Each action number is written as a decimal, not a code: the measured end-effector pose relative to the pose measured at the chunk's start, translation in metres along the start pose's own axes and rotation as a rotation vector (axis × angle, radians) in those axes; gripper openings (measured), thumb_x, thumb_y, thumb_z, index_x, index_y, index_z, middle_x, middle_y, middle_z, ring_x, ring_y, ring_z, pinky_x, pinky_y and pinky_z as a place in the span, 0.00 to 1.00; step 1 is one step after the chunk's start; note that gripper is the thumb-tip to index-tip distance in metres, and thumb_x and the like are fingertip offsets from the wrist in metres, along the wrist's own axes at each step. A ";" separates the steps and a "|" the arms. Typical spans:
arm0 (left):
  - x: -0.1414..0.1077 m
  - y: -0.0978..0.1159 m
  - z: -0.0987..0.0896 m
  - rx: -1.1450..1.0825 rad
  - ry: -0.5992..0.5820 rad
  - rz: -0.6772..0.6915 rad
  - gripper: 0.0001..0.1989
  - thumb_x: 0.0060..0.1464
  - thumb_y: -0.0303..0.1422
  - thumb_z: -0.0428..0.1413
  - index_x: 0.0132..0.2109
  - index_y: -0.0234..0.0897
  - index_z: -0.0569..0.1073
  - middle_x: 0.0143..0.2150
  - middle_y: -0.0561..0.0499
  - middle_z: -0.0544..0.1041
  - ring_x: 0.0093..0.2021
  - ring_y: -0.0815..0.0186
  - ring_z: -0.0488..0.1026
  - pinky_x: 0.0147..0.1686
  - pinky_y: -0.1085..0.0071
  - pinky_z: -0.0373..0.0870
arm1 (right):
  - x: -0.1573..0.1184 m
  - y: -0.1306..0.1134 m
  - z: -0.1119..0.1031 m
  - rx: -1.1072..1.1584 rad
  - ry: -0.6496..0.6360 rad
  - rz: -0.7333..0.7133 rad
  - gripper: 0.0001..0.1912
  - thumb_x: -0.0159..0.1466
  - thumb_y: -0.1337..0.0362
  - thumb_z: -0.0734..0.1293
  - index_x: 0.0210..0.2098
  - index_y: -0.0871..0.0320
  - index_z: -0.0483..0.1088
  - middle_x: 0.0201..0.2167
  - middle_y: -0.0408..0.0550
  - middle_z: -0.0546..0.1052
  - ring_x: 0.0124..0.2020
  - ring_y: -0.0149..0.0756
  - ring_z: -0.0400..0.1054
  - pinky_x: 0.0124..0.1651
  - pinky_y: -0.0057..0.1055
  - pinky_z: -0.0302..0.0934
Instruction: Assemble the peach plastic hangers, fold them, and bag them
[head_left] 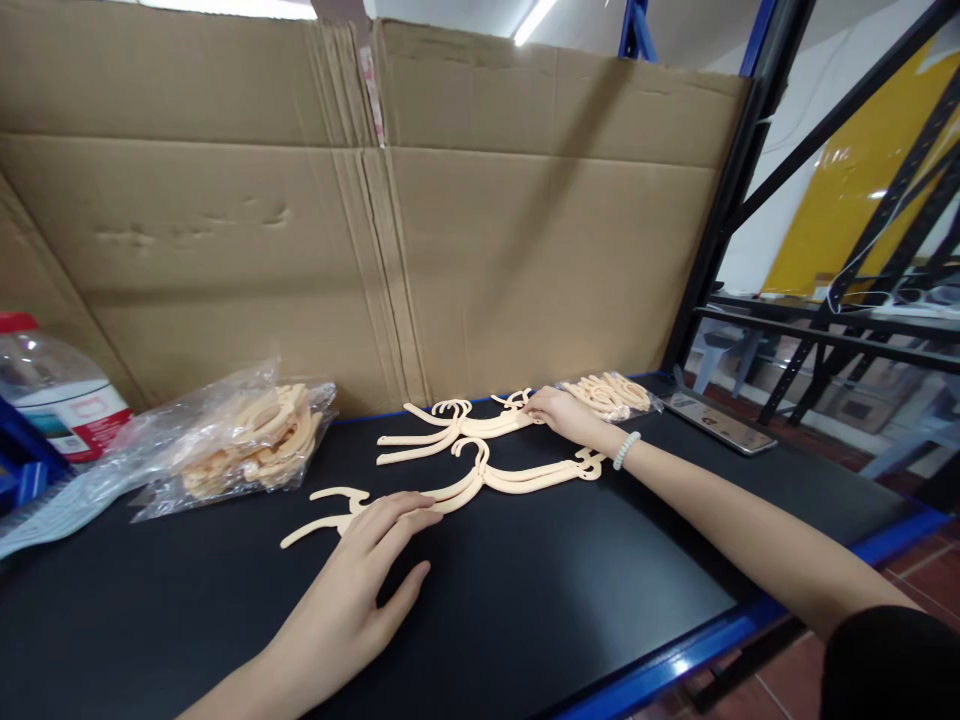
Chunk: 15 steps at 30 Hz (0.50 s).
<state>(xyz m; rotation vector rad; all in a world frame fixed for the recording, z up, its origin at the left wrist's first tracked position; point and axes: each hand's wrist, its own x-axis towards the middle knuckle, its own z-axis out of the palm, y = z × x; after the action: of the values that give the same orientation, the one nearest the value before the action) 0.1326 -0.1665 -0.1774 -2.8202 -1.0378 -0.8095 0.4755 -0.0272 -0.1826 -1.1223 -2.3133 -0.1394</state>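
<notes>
Cream plastic hangers lie on the black table. The nearer folding hanger [525, 481] has its hook pointing up and away, and parts of its left end pass under my left hand [375, 560]. That hand rests over the hanger with its fingers stretched and thumb apart. Farther back lies another group of hanger pieces [420, 440]. My right hand [566, 415], with a beaded bracelet on its wrist, reaches to the right end of this farther group. Its fingertips are bent down onto the pieces, and what they grip is too small to make out.
A clear bag of cream parts [262, 440] lies at left, beside a pale blue ribbed object [75, 510] and a red-capped bottle [75, 400]. Another bag [611, 393] and a phone [720, 424] are at right. Cardboard [525, 250] stands behind the table [525, 620].
</notes>
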 end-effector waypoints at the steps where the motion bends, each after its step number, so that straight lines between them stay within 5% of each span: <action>1: 0.000 0.000 0.000 -0.001 0.003 -0.002 0.20 0.57 0.31 0.52 0.56 0.47 0.65 0.58 0.49 0.69 0.58 0.58 0.66 0.56 0.61 0.66 | 0.000 0.000 -0.001 0.009 0.019 0.008 0.11 0.64 0.73 0.61 0.35 0.59 0.75 0.34 0.51 0.77 0.38 0.38 0.69 0.44 0.34 0.63; 10: 0.002 0.005 -0.003 -0.070 0.058 -0.051 0.19 0.56 0.31 0.52 0.55 0.48 0.66 0.57 0.48 0.69 0.57 0.57 0.67 0.56 0.61 0.66 | -0.002 -0.003 -0.021 0.126 0.441 0.249 0.12 0.64 0.69 0.60 0.38 0.57 0.75 0.37 0.52 0.78 0.41 0.40 0.71 0.48 0.39 0.64; 15: 0.006 0.010 -0.009 -0.152 0.101 -0.087 0.16 0.56 0.32 0.53 0.52 0.46 0.70 0.53 0.49 0.73 0.54 0.58 0.70 0.53 0.64 0.69 | -0.002 -0.021 -0.036 0.290 0.654 0.395 0.13 0.64 0.62 0.60 0.39 0.59 0.75 0.37 0.52 0.79 0.37 0.40 0.74 0.42 0.38 0.68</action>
<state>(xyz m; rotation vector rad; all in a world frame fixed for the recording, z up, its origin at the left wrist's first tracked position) 0.1385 -0.1731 -0.1657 -2.8371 -1.1374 -1.0713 0.4766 -0.0534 -0.1504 -1.1449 -1.4598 -0.0131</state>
